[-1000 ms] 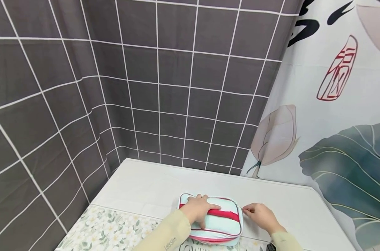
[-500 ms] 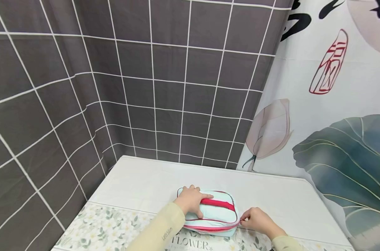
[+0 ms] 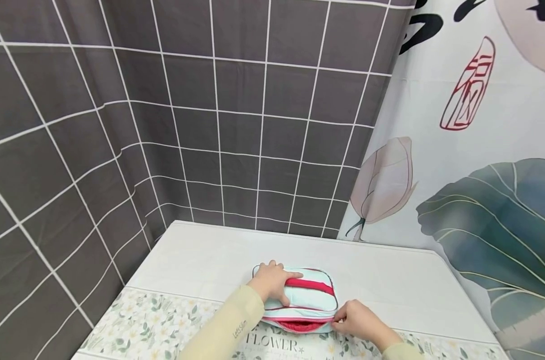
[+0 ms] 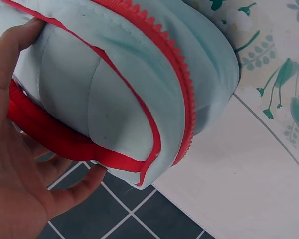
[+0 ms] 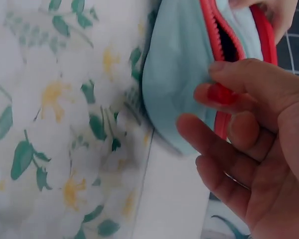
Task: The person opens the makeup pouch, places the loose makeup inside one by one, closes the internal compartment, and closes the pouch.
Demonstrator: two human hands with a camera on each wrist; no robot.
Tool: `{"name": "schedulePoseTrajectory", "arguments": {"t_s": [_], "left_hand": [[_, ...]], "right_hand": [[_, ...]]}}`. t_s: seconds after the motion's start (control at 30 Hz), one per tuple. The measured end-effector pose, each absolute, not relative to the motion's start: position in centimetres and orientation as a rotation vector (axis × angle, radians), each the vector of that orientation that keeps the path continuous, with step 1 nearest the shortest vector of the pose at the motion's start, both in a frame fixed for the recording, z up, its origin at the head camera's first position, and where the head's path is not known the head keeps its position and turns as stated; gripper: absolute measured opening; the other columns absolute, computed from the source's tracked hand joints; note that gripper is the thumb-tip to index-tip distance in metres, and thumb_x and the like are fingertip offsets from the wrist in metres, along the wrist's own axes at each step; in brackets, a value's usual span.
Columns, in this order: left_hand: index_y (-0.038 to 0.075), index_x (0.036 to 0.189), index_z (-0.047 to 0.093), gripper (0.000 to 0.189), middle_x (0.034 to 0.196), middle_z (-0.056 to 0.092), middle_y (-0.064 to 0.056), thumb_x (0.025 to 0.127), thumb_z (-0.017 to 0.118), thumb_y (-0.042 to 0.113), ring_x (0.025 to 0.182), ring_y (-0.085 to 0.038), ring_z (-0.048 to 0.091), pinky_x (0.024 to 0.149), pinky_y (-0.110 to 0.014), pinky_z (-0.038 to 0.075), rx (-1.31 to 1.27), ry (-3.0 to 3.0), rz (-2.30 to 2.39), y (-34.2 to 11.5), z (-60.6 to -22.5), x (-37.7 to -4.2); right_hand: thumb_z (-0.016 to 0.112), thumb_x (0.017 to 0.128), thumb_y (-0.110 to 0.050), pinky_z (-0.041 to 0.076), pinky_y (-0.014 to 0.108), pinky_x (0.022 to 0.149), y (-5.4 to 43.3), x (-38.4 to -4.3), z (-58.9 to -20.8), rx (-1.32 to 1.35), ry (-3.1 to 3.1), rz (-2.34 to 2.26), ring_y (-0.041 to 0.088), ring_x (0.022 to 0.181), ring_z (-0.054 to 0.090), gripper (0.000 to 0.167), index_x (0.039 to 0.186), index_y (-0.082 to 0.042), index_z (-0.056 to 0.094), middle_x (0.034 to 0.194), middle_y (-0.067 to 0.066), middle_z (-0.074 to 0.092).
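Note:
A light blue zippered pouch [image 3: 310,297] with red piping and a red strap [image 3: 309,285] lies on the table. My left hand [image 3: 271,283] rests on its top with fingers spread, pressing it; the left wrist view shows the thumb [image 4: 20,37] on one side of the strap and the fingers on the other. At the front right corner my right hand [image 3: 359,320] pinches the red zipper pull [image 5: 222,93] between thumb and index finger. The red zipper [image 4: 182,84] gapes along the front, its red lining [image 3: 299,326] showing. What lies inside is too dark to tell.
The white table [image 3: 209,255] has a floral-printed band [image 3: 155,320] with lettering along its near side. Behind it hangs a dark grey gridded curtain [image 3: 236,130]; a white cloth with printed leaves [image 3: 389,185] hangs at the right.
My right hand has moved from beside the pouch's right end round to its front right corner, holding the zipper pull. The front zipper, closed earlier, now gapes. The left hand stays on top.

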State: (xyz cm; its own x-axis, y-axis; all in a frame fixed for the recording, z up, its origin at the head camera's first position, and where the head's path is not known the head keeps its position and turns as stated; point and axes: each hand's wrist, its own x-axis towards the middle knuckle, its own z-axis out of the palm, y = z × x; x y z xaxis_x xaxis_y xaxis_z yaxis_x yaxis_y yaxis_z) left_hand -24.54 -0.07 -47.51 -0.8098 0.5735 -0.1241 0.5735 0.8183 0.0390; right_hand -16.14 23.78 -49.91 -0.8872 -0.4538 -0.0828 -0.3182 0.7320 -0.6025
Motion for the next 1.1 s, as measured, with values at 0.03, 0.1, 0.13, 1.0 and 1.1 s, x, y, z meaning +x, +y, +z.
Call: {"name": "schedulePoseTrajectory", "arguments": {"t_s": [0.03,0.1,0.13,1.0,1.1], "left_hand": [[0.051,0.127,0.049,0.075,0.114,0.058,0.000,0.059,0.080,0.050,0.092,-0.016,0.048,0.080,-0.043,0.042,0.908,2.869,0.002,-0.1,-47.4,-24.5],[0.051,0.126,0.049,0.075,0.115,0.058,0.000,0.058,0.081,0.050,0.094,-0.017,0.048,0.082,-0.043,0.042,0.900,2.869,0.010,-0.1,-47.3,-24.5],[0.051,0.126,0.049,0.076,0.115,0.058,0.000,0.058,0.081,0.051,0.095,-0.017,0.048,0.082,-0.043,0.041,0.895,2.869,0.012,-0.2,-47.2,-24.5],[0.025,0.134,0.051,0.076,0.126,0.054,-0.013,0.070,0.066,0.064,0.114,-0.030,0.049,0.090,-0.045,0.042,0.578,2.802,0.281,-0.7,-45.6,-24.8],[0.021,0.131,0.053,0.073,0.131,0.051,-0.010,0.069,0.073,0.054,0.123,-0.027,0.044,0.095,-0.042,0.040,0.558,2.727,0.349,-0.8,-44.8,-24.7]], "right_hand": [[0.069,0.078,-0.014,0.035,0.018,0.040,23.5,-16.0,-49.8,-0.630,2.702,-0.887,-0.003,0.042,0.038,0.012,0.066,-0.010,0.073,0.051,-0.019,0.051],[0.069,0.078,-0.014,0.036,0.018,0.041,22.7,-15.6,-49.4,-0.672,2.702,-0.880,-0.004,0.041,0.038,0.013,0.066,-0.010,0.073,0.050,-0.019,0.051],[0.069,0.078,-0.014,0.037,0.018,0.041,22.2,-15.4,-49.3,-0.684,2.703,-0.878,-0.004,0.040,0.038,0.013,0.066,-0.010,0.073,0.049,-0.018,0.052],[0.071,0.078,-0.017,0.051,0.041,0.070,19.3,-19.5,-49.7,-0.270,3.276,-0.378,0.025,0.081,0.064,0.005,0.074,-0.014,0.070,0.079,0.004,0.069],[0.071,0.078,-0.019,0.048,0.052,0.075,20.6,-21.3,-49.8,-0.205,3.368,-0.338,0.037,0.097,0.061,0.005,0.080,-0.014,0.073,0.097,0.009,0.069]]}}
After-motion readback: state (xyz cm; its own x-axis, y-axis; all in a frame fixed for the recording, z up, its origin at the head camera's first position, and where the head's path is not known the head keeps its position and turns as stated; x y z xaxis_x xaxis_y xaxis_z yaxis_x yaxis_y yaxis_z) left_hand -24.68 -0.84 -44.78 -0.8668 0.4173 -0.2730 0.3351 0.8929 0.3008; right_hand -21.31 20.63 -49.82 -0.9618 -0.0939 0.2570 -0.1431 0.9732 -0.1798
